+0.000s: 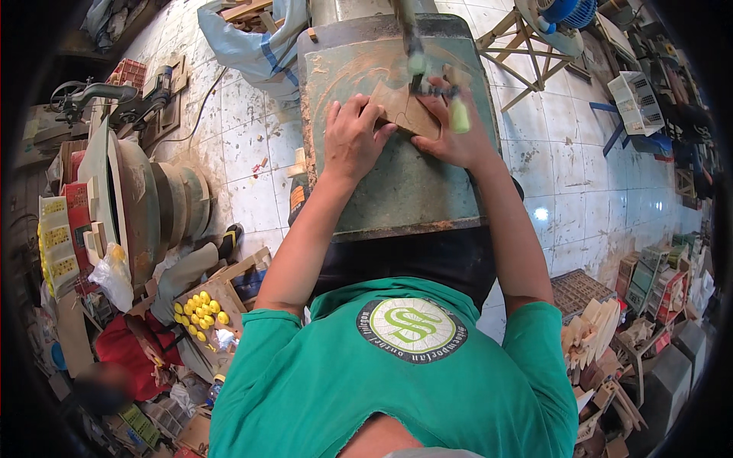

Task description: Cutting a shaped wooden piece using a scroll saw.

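A brown wooden block (405, 107) with a curved line drawn on its top lies on the worn green-grey table (397, 191) of what looks like a band saw. My left hand (355, 136) holds the block's left side, its fingers bent and its thumb on the near edge. My right hand (460, 137) grips the right side, its thumb at the near corner; a guard fitting partly covers its fingers. The saw's upper guide (414, 62) comes down just beyond the block. The blade itself is too small to make out.
Sawdust coats the far part of the table. A white-and-blue sack (256, 46) of wood scraps stands far left. At the left are large round machine wheels (145, 191), yellow pieces (201, 314) on a board and a person in red (134, 347). Wood pieces (592, 336) lie right.
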Tool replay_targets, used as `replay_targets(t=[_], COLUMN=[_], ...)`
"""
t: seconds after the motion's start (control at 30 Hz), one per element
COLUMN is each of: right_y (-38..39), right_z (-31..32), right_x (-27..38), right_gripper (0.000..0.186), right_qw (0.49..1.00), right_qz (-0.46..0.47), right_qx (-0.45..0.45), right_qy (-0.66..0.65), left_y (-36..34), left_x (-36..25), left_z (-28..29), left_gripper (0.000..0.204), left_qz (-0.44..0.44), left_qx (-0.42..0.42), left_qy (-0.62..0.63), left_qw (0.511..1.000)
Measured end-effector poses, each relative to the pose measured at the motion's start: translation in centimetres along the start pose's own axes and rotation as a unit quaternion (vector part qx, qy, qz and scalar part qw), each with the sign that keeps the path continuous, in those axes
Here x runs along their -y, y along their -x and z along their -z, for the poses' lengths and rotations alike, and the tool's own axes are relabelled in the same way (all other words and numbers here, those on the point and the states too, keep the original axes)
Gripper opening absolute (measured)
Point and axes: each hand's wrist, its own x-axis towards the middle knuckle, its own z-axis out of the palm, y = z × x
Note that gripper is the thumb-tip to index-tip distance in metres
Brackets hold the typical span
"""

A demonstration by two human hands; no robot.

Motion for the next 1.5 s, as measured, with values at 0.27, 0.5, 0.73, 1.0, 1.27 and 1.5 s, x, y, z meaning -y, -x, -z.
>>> replay_targets(t=[0.27, 0.5, 0.73, 1.0, 1.27, 1.5], right_y=[-0.5, -1.5, -1.5, -2.3, -2.7, -2.8], right_z=[-0.7, 0.6, -0.2, -0.3, 0.0, -0.8], right_x=[-1.5, -0.2, -3.0, -2.5, -3.0, -5.4], right_gripper=[0.085, 0.087, 0.085, 0.081, 0.087, 0.090], right_qw=[1.000, 0.994, 0.997, 0.997, 0.993, 0.988], right_qz=[0.021, -0.031, 0.048, 0.075, 0.059, 0.112], right_qx=[0.000, 0.100, 0.058, 0.020, 0.066, 0.071], right_qy=[-0.009, -0.023, -0.025, 0.017, -0.083, -0.078], left_y=[-0.1, 0.0, -0.4, -0.2, -0.3, -0.5], left_x=[0.0, 0.1, -0.5, -0.2, -0.3, -0.7], left_z=[-0.1, 0.1, 0.1, 0.2, 0.0, -0.4], left_gripper=[0.044, 0.042, 0.040, 0.040, 0.039, 0.040], left_qz=[0.010, 0.017, 0.013, 0.012, 0.023, 0.026], left_qx=[0.016, 0.019, 0.008, -0.008, 0.001, -0.003], left_qy=[-0.002, -0.001, 0.003, -0.003, -0.011, -0.012], left_qw=[1.000, 1.000, 1.000, 1.000, 1.000, 1.000])
